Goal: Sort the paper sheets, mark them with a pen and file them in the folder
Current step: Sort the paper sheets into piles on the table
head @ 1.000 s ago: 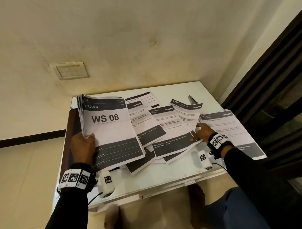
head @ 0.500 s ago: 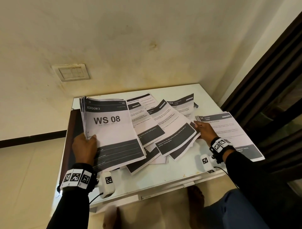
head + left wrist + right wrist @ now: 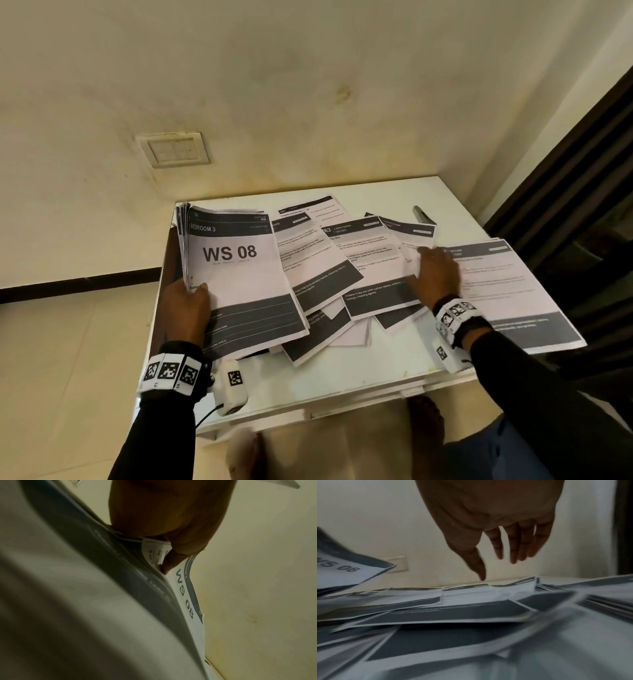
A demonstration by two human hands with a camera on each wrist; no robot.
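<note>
Loose sheets (image 3: 346, 274) shifted; R hand (image 3: 436, 274) flat, released; L hand (image 3: 186, 308) grasping stack (image 3: 239, 274).

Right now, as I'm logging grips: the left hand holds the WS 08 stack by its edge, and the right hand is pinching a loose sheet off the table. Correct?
Not quite. The right hand pinches nothing: the right wrist view shows its fingers straight and spread above the loose sheets. The left hand does hold the WS 08 stack by its edge.

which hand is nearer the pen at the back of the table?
Right. The right hand lies on the loose sheets just in front of the pen; the left hand grips the WS 08 stack across the table.
</note>
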